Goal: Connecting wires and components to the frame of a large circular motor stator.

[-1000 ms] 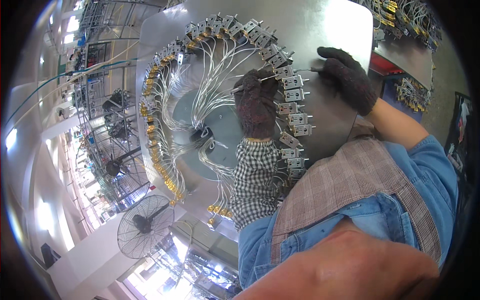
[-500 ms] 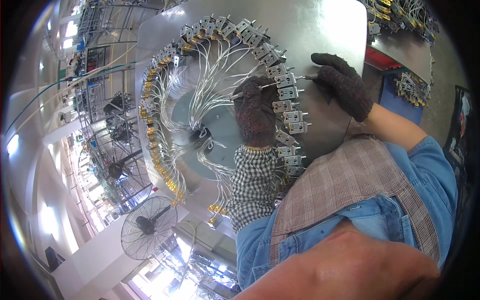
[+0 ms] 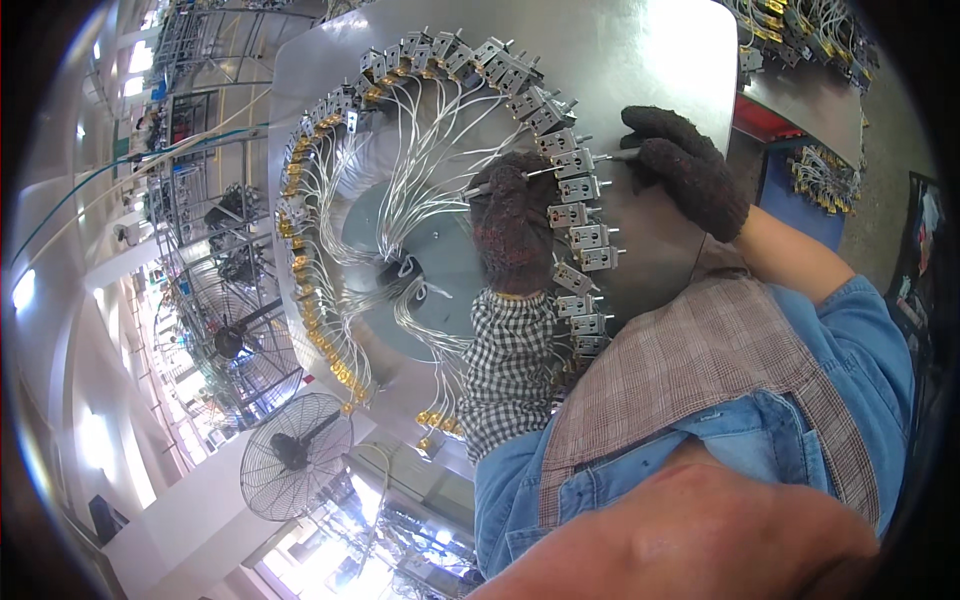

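Observation:
A ring of small silver metal brackets with pins [image 3: 583,188] lies on a metal table, white wires running inward from it. My left hand [image 3: 512,235], in a dark knitted glove, is closed around a slim metal tool [image 3: 484,189] with a thin shaft. The shaft's tip reaches a bracket [image 3: 573,163] on the right side of the ring. On that bracket's outer side, my right hand [image 3: 690,165], gloved too, pinches a short grey rod-like piece [image 3: 628,154] in line with the bracket's pin. The fingers partly hide this piece, and I cannot tell its kind.
White wires [image 3: 405,190] gather at a dark hub on a round grey plate [image 3: 450,235] mid-table. Brass-coloured fittings [image 3: 315,320] line the ring's left side. A second table [image 3: 810,110] with similar parts stands at right. A pedestal fan [image 3: 290,450] is at lower left.
The view has shifted very slightly. Both hands keep their places at the same bracket, and the right hand's fingers have moved a little on the grey piece.

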{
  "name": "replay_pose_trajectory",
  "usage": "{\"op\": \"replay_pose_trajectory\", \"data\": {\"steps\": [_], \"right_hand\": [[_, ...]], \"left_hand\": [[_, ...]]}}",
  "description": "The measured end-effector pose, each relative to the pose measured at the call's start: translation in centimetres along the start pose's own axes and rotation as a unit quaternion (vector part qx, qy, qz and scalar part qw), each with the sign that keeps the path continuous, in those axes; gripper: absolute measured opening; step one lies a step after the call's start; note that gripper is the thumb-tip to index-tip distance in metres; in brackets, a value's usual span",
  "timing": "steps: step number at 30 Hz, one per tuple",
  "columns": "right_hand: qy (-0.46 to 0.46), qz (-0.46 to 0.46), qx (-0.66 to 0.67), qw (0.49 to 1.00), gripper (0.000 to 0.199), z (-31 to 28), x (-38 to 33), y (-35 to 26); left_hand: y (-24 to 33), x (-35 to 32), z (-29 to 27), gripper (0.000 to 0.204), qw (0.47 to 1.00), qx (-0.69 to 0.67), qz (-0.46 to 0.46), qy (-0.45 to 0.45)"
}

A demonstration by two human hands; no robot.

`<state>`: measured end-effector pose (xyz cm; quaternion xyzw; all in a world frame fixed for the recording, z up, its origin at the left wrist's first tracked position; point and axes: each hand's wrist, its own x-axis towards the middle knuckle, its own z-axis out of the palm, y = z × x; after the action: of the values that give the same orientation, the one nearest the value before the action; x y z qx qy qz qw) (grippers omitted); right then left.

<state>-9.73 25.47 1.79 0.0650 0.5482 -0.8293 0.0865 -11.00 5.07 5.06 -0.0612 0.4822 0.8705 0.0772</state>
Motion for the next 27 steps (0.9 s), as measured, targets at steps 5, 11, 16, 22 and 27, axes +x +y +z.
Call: {"op": "replay_pose_trajectory", "data": {"steps": [5,11,16,22,27], "right_hand": [[-0.021,0.141,-0.014,0.99,0.036,0.1,-0.3,-2.1],[0.007,0.098,0.004,0.995,0.038,-0.2,-0.4,-0.9],[0.015,0.109,0.013,0.994,0.041,-0.2,-0.6,-1.2],[-0.005,0.132,0.026,0.991,0.041,-0.9,-0.7,-1.2],[0.02,0.128,0.076,0.989,0.042,-0.9,-0.8,-0.8]], "left_hand": [[0.4,-0.1,0.0,0.023,1.0,-0.012,-0.013,0.023],[-0.3,0.2,-0.2,0.021,0.999,-0.005,0.003,0.046],[0.0,-0.1,0.0,0.022,1.0,-0.013,-0.012,0.024],[-0.4,0.2,-0.5,0.025,0.999,-0.031,-0.009,0.026],[-0.6,0.0,-0.5,0.025,0.998,-0.018,-0.013,0.053]]}}
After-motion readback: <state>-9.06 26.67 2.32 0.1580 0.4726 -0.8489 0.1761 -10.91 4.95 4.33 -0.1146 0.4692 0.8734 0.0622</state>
